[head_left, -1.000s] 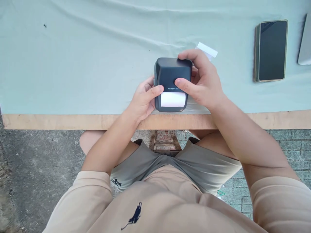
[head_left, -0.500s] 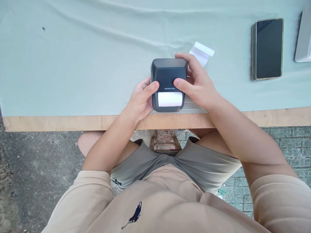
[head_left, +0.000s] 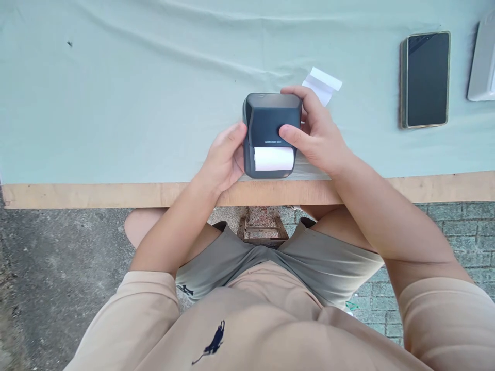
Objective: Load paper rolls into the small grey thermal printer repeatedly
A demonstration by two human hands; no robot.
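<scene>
Centre of the frame, and both hands are on a small dark grey label printer (head_left: 271, 121) that sits near the front edge of the table (head_left: 116, 195), on a pale green cloth (head_left: 135, 103). The left hand (head_left: 223, 159) cups the printer's left side, fingers curled together against the casing, thumb lying up along the left edge. The right hand (head_left: 319, 136) wraps the right side: the thumb presses flat on the front face, the index finger hooks over the top right corner, the other fingers are tucked behind and cannot be seen clearly. On the front face there is small pale lettering that reads as NIIMBOT, partly covered by the right thumb. Just below it a white paper roll (head_left: 274, 158) shows in the open slot. Behind the right hand, toward upper centre, a white slip of paper (head_left: 324, 82) lies on the cloth, one end hidden by the fingers. Upper right, a dark-screened phone (head_left: 425, 78) with a gold-toned rim lies flat, well apart from the printer, and at the right edge a pale grey object (head_left: 483, 62) is cut off by the frame. Bottom of the frame, a beige shirt carries a small dark embroidered logo (head_left: 214, 344); its shape is too small to read.
</scene>
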